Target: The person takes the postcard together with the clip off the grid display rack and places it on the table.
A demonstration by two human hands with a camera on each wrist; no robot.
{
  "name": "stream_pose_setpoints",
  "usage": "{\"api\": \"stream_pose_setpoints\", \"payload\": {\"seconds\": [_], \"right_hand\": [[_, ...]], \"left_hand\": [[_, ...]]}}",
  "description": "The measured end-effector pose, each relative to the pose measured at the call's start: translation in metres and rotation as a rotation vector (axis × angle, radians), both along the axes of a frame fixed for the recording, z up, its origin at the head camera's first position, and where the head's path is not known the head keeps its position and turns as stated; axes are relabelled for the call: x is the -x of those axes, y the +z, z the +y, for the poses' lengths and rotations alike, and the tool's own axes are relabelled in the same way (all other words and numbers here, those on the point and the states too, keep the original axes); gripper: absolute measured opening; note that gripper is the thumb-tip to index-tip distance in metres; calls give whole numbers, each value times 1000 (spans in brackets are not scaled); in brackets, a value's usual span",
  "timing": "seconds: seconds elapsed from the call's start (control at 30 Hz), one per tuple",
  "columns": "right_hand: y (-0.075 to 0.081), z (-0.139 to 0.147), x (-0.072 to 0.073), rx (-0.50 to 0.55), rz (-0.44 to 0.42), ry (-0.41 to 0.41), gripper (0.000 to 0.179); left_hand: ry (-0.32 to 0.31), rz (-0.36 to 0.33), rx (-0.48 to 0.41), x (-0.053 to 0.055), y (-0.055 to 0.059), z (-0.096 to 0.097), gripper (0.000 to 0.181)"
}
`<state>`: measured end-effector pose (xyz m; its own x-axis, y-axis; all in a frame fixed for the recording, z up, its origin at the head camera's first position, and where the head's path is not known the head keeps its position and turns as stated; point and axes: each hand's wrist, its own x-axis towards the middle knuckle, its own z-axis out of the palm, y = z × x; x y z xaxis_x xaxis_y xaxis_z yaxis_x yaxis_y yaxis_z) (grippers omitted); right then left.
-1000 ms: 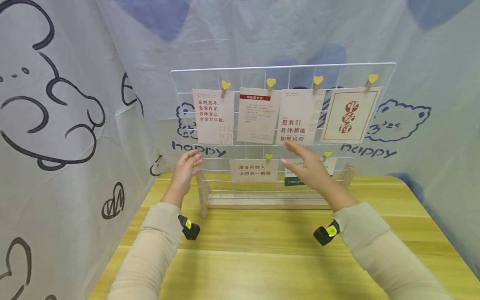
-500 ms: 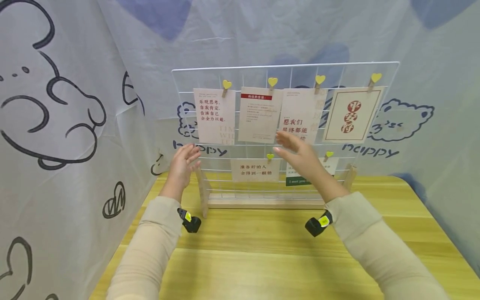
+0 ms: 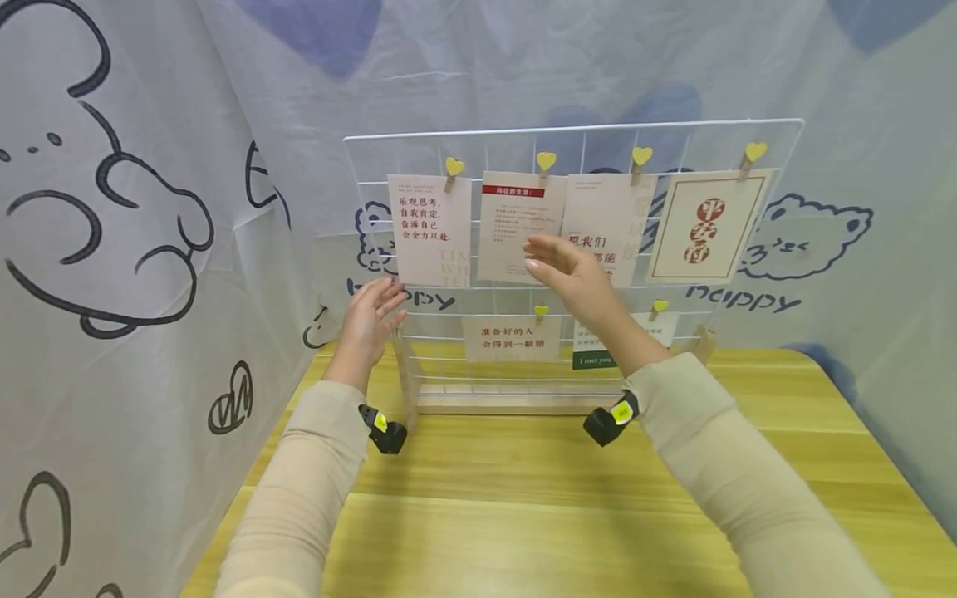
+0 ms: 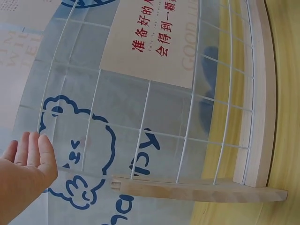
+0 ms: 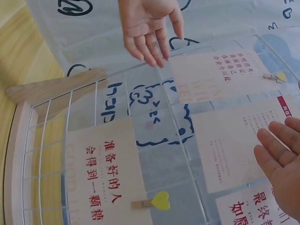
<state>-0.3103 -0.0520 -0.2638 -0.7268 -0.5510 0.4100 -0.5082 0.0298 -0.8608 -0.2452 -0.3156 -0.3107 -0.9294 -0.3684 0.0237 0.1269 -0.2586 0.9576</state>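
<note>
A white wire grid rack (image 3: 419, 135) stands on the table with printed cards clipped to it. My left hand (image 3: 368, 322) is by the rack's left side, fingers relaxed and holding nothing, below the leftmost card (image 3: 429, 232). My right hand (image 3: 576, 278) is held in front of the upper row, fingers loosely extended and empty. It overlaps the card with a red band (image 3: 516, 224) and the third card (image 3: 601, 208). Heart-topped clothespins (image 3: 547, 162) pin the cards. In the right wrist view both the left hand (image 5: 151, 30) and the right hand (image 5: 283, 159) appear with nothing between the fingers.
A framed red-lettered card (image 3: 710, 226) hangs at upper right. Below hang a cream card (image 3: 512, 339) and a green-edged card (image 3: 591, 357), partly behind my right forearm. The rack's wooden base (image 3: 516, 404) sits on the yellow wooden table (image 3: 486, 531). Printed cloth (image 3: 149, 349) encloses the sides.
My right hand has moved left and slightly up, from before the third card toward the card with the red band. The left hand has barely moved. The cards hang as before.
</note>
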Motion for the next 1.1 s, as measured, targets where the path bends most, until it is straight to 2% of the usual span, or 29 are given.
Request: {"api": "stream_pose_setpoints", "payload": {"seconds": [0.37,0.6,0.87,1.1], "right_hand": [[19,-18,9,160,-73,38,37],[33,-27,11,216,-127,46,36],[44,-39,15,235,-160,49,36],[56,-49,14,228,-153,40,36]], "left_hand": [[32,-11,-48,5,3,0,41],[25,-9,-69,7,6,2,13],[21,17,-90,10,8,6,11],[25,26,-104,12,7,7,12]]}}
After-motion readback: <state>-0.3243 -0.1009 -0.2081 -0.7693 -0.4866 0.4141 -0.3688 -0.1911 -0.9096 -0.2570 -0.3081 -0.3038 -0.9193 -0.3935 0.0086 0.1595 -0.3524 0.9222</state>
